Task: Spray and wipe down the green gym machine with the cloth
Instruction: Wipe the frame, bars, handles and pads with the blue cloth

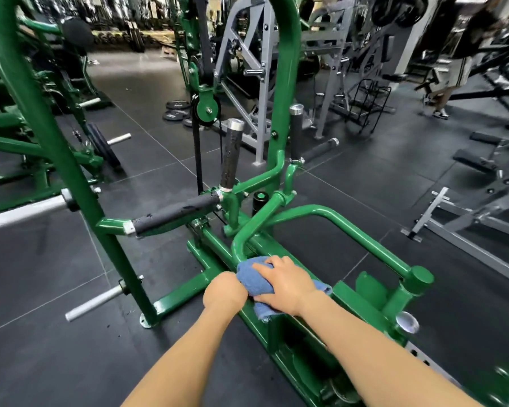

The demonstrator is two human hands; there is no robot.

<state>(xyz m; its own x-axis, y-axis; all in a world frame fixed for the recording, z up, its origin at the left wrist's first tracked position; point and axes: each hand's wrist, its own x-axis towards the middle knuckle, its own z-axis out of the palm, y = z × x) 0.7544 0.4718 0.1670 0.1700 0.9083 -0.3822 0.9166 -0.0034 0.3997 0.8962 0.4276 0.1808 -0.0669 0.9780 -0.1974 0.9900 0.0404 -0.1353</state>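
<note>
The right hand lies on a folded blue cloth, fingers curled over it and gripping it, pressing it onto the low central beam of the green gym machine. The left hand is just beside it, touching the cloth's near edge; its fingers are folded under and out of sight, so whether it holds anything cannot be told. No spray bottle shows.

The cloth sits where a curved green tube meets the beam, with a loose end hanging over the beam's side. Beyond stand two upright black foam grips, a horizontal padded handle, a belt and pulley, and tall green uprights. Dark rubber floor tiles surround the frame. A person stands far off to the right.

Likely risks: the dangling cloth end could snag on the welded joint or bolts, and a hard push along the beam could knock knuckles against the curved tube.
</note>
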